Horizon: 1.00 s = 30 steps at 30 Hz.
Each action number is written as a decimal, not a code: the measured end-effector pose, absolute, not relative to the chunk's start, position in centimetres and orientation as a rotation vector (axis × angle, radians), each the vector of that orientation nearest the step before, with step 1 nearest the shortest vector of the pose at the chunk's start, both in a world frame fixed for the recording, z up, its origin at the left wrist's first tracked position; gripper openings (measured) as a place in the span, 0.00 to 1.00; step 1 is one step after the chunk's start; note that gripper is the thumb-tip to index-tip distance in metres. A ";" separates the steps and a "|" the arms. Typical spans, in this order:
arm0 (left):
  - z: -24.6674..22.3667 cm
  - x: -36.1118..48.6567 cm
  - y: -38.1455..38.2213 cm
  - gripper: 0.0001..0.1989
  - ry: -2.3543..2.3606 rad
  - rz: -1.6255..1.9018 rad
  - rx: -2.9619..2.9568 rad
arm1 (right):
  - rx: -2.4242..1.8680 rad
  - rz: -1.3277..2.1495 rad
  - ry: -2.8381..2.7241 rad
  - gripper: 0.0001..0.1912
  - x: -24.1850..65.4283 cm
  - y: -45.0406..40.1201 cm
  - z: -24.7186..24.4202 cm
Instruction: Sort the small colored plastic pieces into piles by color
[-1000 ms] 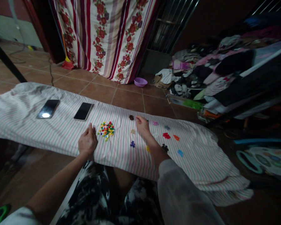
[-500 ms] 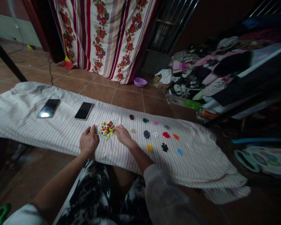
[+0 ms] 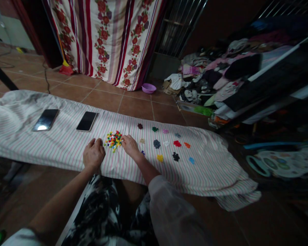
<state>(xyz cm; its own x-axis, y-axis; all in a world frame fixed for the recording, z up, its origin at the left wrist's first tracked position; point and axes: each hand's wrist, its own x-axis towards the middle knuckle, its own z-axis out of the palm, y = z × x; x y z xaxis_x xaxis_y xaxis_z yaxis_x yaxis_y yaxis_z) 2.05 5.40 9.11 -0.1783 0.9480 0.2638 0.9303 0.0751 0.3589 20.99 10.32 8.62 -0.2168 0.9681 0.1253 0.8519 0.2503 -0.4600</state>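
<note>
A mixed pile of tiny coloured pieces (image 3: pixel 113 140) lies on the striped cloth between my hands; their exact kind is too small to tell. My right hand (image 3: pixel 130 146) is at the pile's right edge, thumb and fingertips pinched together. Whatever sits between those fingertips is too small to make out. Just left of the pile, my left hand (image 3: pixel 93 153) rests palm down on the cloth with its fingers extended. Small single-colour heaps spread to the right, among them a dark grey heap (image 3: pixel 156 144), a red heap (image 3: pixel 177 144), a yellow heap (image 3: pixel 159 158) and a black heap (image 3: pixel 176 156). Dark blue pieces (image 3: pixel 143 153) show partly behind my right wrist.
Two phones, one at the far left (image 3: pixel 46 119) and one nearer the pile (image 3: pixel 87 121), lie on the striped cloth (image 3: pixel 205 167). Beyond the table are a purple basin (image 3: pixel 149 88), a floral curtain (image 3: pixel 115 41) and heaped clothes (image 3: pixel 220 75).
The whole view has shifted a little, so things appear farther left. Dark blue pieces have come into sight beside my right wrist. Both hands stay close to the pile.
</note>
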 end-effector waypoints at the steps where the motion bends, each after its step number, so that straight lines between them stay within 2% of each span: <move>1: 9.1 2.1 5.4 0.17 2.275 0.707 1.985 | -1.664 0.418 -2.131 0.14 21.0 10.3 8.5; 14: 9.6 2.1 5.2 0.18 2.275 0.678 1.956 | -1.549 0.411 -1.964 0.10 21.3 10.0 7.4; 30: 9.7 2.2 5.1 0.18 2.245 0.720 1.944 | -1.511 0.457 -1.826 0.11 23.9 8.5 8.3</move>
<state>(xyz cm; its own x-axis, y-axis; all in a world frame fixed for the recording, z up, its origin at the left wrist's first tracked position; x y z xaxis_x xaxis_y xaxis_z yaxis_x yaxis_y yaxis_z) 2.16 5.07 9.75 -0.1884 0.9533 0.2362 0.9130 0.0814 0.3997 23.93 8.50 8.31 -0.0620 0.9530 0.2966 0.7009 0.2531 -0.6669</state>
